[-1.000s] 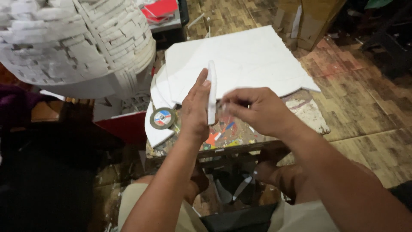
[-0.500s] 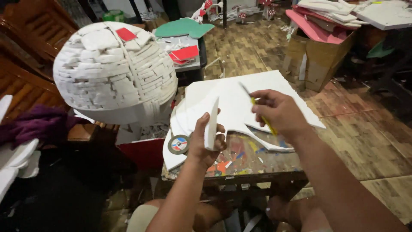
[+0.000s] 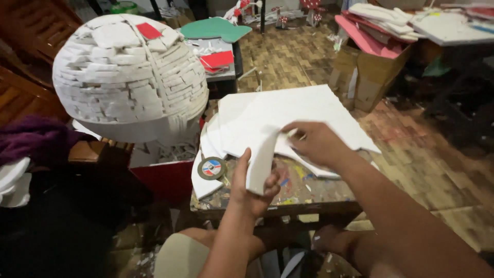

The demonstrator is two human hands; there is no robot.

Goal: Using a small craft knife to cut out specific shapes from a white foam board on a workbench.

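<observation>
A round label (image 3: 211, 168) in blue, red and white is seen at the centre of a flat grey-green disc (image 3: 212, 168) that lies on the paint-spattered surface (image 3: 309, 188), at its left side, just beside the stacked white sheets. A brown cardboard box (image 3: 366, 77) is found on the floor beyond the surface, at the upper right, its top left open and filled with pink and white sheets. No signs or screens are shown.

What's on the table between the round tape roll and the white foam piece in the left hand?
In the head view, only a short stretch of bare, paint-spattered table separates the tape roll from the foam piece gripped by the left hand.
</observation>
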